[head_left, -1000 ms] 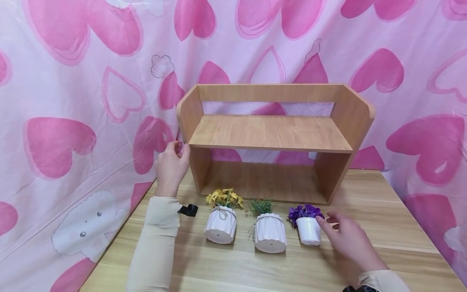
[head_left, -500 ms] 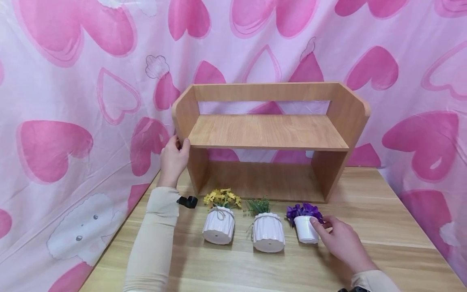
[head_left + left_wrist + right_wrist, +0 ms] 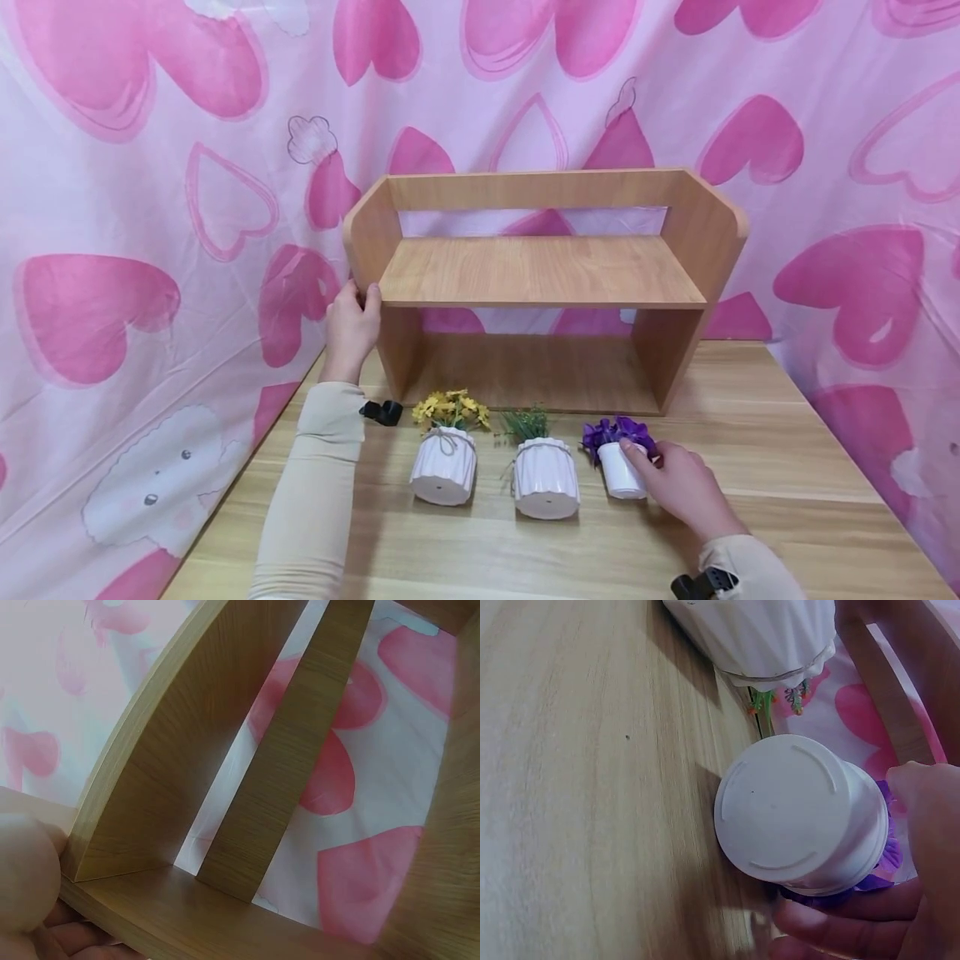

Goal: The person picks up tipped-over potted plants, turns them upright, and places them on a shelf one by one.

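Note:
My left hand holds the left side panel of a two-tier wooden shelf. In the left wrist view, its fingers curl under the panel edge. At the right, my right hand has its thumb and fingers around a small white flowerpot with purple flowers. This pot is tipped over on the table, its round base facing the camera in the right wrist view. To its left lie a fluted white pot with green sprigs and another with yellow flowers, both with twine around them.
The wooden table runs under everything, with the shelf standing toward its back. A pink heart-patterned cloth hangs behind and along both sides. Both sleeved wrists carry black camera mounts, the left one close to the yellow flowers.
My right hand has moved left and closed around the purple-flowered pot. My left hand has settled onto the shelf's side panel. The whole scene has shifted slightly left in the head view.

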`<state>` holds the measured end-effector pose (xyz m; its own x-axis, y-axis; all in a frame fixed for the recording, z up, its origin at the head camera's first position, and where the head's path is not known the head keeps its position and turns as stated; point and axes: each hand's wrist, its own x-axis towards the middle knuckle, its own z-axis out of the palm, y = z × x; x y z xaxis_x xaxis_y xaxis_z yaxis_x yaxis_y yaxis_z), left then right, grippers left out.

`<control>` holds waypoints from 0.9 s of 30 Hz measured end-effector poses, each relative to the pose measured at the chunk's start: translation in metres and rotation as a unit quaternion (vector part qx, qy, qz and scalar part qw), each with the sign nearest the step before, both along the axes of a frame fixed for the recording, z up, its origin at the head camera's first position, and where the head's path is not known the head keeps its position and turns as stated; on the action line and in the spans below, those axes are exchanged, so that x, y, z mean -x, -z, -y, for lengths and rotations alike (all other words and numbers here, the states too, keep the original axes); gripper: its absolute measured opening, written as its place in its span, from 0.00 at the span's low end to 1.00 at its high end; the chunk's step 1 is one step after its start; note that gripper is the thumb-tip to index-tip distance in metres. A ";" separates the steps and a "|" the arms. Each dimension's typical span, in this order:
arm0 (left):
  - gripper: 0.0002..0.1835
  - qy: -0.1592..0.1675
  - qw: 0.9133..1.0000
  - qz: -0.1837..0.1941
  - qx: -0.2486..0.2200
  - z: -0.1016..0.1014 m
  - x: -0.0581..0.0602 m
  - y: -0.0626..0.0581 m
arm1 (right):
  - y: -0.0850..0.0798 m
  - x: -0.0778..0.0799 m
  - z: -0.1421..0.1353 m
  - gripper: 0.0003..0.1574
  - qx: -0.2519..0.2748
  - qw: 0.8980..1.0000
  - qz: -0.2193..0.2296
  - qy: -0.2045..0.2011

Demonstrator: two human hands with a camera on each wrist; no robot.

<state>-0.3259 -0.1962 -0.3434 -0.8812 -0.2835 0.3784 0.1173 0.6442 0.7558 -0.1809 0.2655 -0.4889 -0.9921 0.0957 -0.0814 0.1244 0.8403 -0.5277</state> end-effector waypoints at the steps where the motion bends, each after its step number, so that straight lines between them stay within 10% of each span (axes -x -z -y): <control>1: 0.24 0.000 1.000 -0.001 0.002 0.000 0.000 0.000 | 0.001 0.001 0.000 0.53 -0.001 1.000 0.001 0.001; 17: 0.26 0.003 1.000 0.013 -0.005 0.002 -0.002 0.003 | 0.005 0.006 0.005 0.64 0.049 0.996 0.074 0.001; 27: 0.25 0.001 1.000 0.006 0.002 0.001 -0.002 0.002 | 0.009 0.006 0.006 0.46 0.090 0.994 0.061 0.020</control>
